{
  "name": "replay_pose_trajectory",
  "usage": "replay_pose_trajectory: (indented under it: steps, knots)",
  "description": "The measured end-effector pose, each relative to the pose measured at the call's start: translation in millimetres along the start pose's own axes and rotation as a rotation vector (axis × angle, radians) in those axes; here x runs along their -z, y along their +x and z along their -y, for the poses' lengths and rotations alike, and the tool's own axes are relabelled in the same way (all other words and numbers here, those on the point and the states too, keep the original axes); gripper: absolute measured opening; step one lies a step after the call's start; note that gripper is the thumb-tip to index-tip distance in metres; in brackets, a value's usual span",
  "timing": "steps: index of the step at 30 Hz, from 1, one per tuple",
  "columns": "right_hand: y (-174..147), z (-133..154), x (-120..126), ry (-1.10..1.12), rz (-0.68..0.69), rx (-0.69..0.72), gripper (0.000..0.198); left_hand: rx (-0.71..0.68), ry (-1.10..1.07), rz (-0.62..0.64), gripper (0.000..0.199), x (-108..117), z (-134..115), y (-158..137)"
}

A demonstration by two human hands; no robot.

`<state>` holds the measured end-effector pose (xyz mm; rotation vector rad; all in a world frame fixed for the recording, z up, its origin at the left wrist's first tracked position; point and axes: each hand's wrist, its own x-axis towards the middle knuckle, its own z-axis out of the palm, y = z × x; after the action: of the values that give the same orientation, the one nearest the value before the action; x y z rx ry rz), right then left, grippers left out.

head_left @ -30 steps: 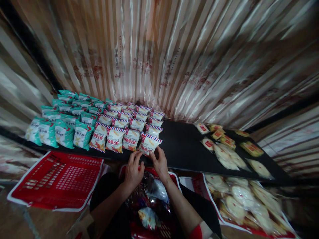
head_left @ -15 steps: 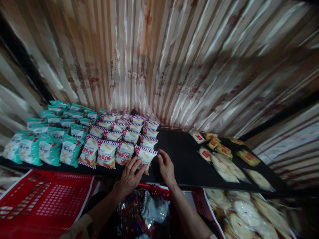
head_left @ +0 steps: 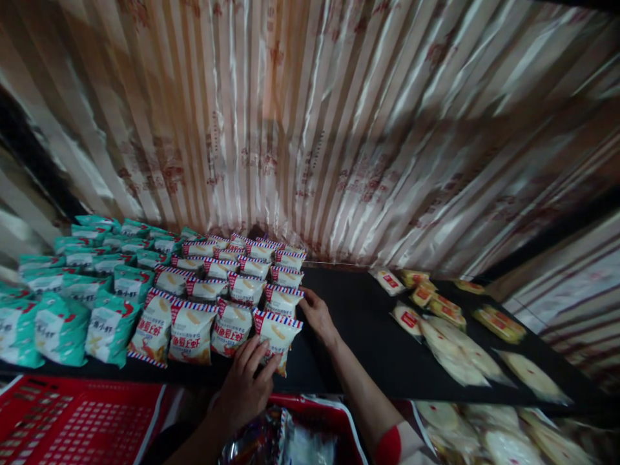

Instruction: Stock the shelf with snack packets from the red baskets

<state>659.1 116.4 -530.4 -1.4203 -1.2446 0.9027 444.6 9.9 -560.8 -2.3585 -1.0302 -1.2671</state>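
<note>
Right fingers (head_left: 310, 301) shifted deeper, loosely bent, left fingers (head_left: 256, 351) spread across packet (head_left: 277, 330), red basket (head_left: 336, 416) holding bags (head_left: 310, 447)

White snack bags (head_left: 192, 332) have red and blue striped edges, and teal bags (head_left: 62, 328) have white panels.

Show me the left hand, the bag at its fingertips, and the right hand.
Left hand (head_left: 246, 382), head view: back of the hand.
Bag (head_left: 278, 334), head view: upper front.
Right hand (head_left: 320, 318), head view: back of hand.

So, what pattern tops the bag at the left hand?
Bag's top edge: red, white, blue stripes; head view.
</note>
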Motion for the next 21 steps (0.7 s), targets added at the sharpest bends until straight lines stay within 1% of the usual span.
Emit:
replay_pose_trajectory:
  steps: [4, 6, 8, 10, 14, 17, 21]
  knots:
    - [19, -7, 4, -0.086, -0.146, 0.011, 0.032, 0.012, 0.0, 0.008, 0.038, 0, -1, 2]
    - [33, -9, 5, -0.113, -0.17, 0.007, 0.031, 0.024, -0.005, 0.01, 0.038, -1, -1, 2]
    - [46, -12, 4, -0.108, -0.163, 0.004, 0.031, 0.032, -0.003, 0.027, 0.038, -2, -1, 0]
    - [55, -13, 2, -0.092, -0.128, 0.005, 0.029, 0.035, 0.0, 0.039, 0.039, -4, -1, -2]
    - [61, -14, -1, -0.082, -0.077, 0.01, 0.019, 0.037, 0.0, 0.039, 0.038, -5, -2, -3]
    - [63, -13, -3, -0.095, -0.093, 0.022, 0.012, 0.043, 0.002, 0.044, 0.038, -4, -2, -1]
    - [68, -11, -3, -0.101, -0.134, 0.059, 0.018, 0.033, 0.017, 0.048, 0.041, -3, -2, 1]
